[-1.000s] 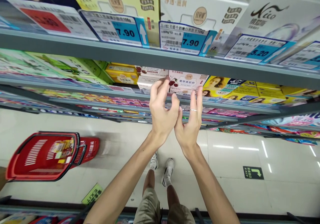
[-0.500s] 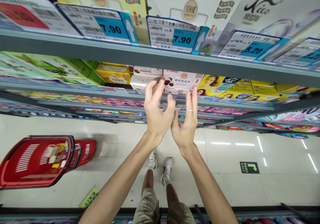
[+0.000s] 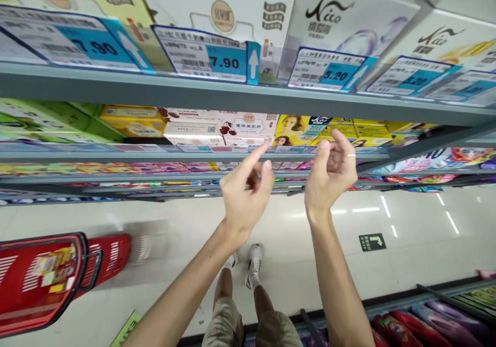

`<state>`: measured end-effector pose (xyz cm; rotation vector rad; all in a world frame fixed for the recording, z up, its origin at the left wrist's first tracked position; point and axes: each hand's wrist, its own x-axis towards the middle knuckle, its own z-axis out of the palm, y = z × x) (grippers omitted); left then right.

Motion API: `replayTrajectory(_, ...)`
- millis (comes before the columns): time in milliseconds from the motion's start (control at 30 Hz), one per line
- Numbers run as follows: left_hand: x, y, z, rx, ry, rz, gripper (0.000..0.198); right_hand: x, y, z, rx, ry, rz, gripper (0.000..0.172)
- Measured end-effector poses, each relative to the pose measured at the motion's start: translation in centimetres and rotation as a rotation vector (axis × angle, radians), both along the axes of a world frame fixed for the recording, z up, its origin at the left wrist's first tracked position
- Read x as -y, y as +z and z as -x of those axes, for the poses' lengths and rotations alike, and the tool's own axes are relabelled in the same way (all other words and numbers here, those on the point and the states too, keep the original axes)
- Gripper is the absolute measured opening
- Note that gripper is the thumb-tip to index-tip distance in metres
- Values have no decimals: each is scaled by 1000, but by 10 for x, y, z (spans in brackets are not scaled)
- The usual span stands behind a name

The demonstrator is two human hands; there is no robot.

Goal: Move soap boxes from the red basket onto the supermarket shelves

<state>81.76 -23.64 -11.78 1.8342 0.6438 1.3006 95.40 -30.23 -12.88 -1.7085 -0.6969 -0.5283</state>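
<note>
Both my hands are raised before a grey store shelf [image 3: 194, 96]. My left hand [image 3: 246, 194] has its fingers loosely curled with the index finger stretched toward a pink-and-white cherry-print box [image 3: 248, 127] on the shelf; it holds nothing. My right hand [image 3: 331, 168], with a ring on one finger, is curled loosely with thumb and fingers apart, empty, just below yellow boxes [image 3: 306, 130] with a portrait print. Neither hand touches a box.
Blue price tags [image 3: 227, 60] reading 7.90 and 5.20 line the upper shelf under white boxes [image 3: 349, 18]. A red shopping basket [image 3: 42, 277] with items stands on the tiled floor at left. Lower shelves hold colourful packs [image 3: 426, 326]. My feet [image 3: 248, 264] show below.
Both hands have drawn back from the cherry-print box and moved apart, the right one going right. The view has shifted rightward.
</note>
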Motion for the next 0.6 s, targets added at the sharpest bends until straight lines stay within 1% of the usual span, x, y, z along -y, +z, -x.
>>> replayTrajectory(67, 13, 0, -13, -19, -142, 186, 42, 1, 3, -9, -68, 39, 13, 37)
replayTrajectory(100, 18, 0, -19, -18, -180, 263, 47, 1, 5, -12, -94, 53, 9, 38)
replayTrajectory(167, 26, 0, -28, -4, -208, 360, 52, 1, 10, -11, -116, 55, -13, 38)
replayTrajectory(267, 30, -2, -29, 40, -152, 428, 47, 3, 15, 2, -126, 41, -51, 31)
replayTrajectory(300, 28, -4, -27, 50, -114, 448, 43, 4, 14, 8, -131, 62, -40, 27)
replayTrajectory(367, 21, -11, -19, 62, -32, 475, 33, 5, 9, 20, -119, 170, 42, 19)
replayTrajectory(400, 14, -16, -13, 62, 13, 464, 29, 4, 4, 25, -94, 243, 101, 17)
replayTrajectory(467, -3, -25, 1, 35, 105, 372, 24, -1, -6, 32, -33, 365, 200, 18)
replayTrajectory(533, -25, -33, 17, -34, 187, 221, 23, -10, -14, 37, 6, 425, 253, 22)
replayTrajectory(600, -46, -37, 34, -112, 237, 81, 25, -21, -19, 41, 18, 453, 286, 24)
